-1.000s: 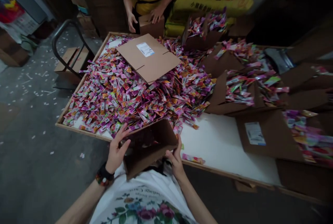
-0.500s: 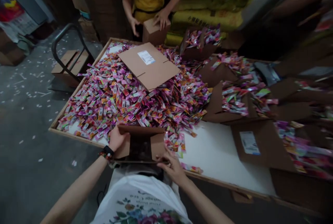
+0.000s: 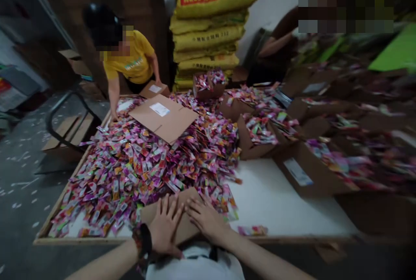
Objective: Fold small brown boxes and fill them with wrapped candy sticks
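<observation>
My left hand (image 3: 165, 227) and my right hand (image 3: 205, 218) lie flat, fingers spread, on top of a small cardboard box (image 3: 190, 227) at the near table edge. Both palms press on its closed flaps. A dark bracelet sits on my left wrist. Right behind the box spreads a big heap of colourful small sachets (image 3: 139, 167) that covers the left half of the white table (image 3: 276, 197). A flattened cardboard sheet with a white label (image 3: 163, 117) rests on top of the heap.
Several open cartons full of sachets (image 3: 260, 132) crowd the right side. A person in a yellow shirt (image 3: 130, 67) stands at the far left corner by a small box (image 3: 152, 89). Another person (image 3: 276, 41) sits far right. Yellow sacks (image 3: 208, 33) are stacked behind. A trolley (image 3: 65, 128) stands left.
The box was open and held by its sides; now its flaps are down and both my hands rest flat on top. The camera has tilted up.
</observation>
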Motion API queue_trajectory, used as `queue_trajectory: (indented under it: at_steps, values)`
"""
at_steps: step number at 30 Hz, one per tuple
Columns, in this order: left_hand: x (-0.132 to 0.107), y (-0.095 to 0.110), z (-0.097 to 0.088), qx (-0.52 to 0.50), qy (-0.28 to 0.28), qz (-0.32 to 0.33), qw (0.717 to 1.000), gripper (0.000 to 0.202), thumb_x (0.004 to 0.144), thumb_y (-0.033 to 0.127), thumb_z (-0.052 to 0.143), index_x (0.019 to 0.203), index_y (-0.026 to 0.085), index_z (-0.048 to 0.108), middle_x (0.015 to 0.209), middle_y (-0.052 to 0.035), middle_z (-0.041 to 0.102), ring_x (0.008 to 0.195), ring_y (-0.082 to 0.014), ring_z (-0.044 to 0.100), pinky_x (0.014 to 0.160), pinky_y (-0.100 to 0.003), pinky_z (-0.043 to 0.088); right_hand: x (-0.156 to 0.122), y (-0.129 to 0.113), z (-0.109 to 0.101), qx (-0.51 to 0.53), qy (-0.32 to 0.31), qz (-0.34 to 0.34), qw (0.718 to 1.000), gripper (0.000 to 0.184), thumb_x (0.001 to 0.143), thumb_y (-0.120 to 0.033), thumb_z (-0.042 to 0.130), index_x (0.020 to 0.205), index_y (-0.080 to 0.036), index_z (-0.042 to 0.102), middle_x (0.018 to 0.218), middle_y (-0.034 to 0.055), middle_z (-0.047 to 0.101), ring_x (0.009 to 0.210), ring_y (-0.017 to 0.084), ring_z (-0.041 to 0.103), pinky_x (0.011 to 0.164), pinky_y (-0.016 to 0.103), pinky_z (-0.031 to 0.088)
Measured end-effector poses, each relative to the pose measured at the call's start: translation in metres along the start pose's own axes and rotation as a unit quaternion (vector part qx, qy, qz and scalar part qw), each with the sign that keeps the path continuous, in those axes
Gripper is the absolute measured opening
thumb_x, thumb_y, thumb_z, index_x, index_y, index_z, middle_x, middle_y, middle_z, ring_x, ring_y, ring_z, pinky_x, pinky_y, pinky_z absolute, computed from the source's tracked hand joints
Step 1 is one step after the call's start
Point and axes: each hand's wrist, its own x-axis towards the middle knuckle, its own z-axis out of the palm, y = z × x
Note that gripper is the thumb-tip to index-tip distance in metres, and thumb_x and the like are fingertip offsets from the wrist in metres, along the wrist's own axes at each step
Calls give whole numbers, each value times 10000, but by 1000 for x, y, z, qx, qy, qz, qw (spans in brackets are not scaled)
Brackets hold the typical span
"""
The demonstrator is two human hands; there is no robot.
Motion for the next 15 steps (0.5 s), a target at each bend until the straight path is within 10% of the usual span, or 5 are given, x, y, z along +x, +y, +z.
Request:
queue_trajectory:
  at_steps: [5, 10, 15]
  values:
    - [15, -4, 40, 62, 84, -23, 994, 1126, 571, 622, 718, 1514, 270, 214, 1599, -211, 60, 1405, -520, 146, 1075, -675, 113, 16, 30, 5, 314, 110, 124, 935, 306, 851, -384, 598, 1083, -221, 712, 1222, 77, 664, 1238, 247, 538, 1110, 479, 324]
    - [15, -15, 38, 79, 117, -22, 990, 1043, 470, 548, 797, 1424, 370, 416, 1582, -177, 193, 1328, -494, 282, 1038, -650, 191, 18, 161, -8, 332, 266, 384, 820, 400, 899, -442, 480, 1016, -125, 694, 992, 128, 724, 960, 262, 671, 871, 420, 511]
    - [22, -16, 47, 108, 159, 3, 981, 1036, 529, 535, 764, 1460, 393, 333, 1590, -142, 138, 1321, -470, 284, 1034, -650, 215, 49, 265, 2, 271, 267, 502, 777, 244, 884, -351, 612, 939, -119, 666, 937, 76, 709, 884, 193, 667, 857, 395, 510]
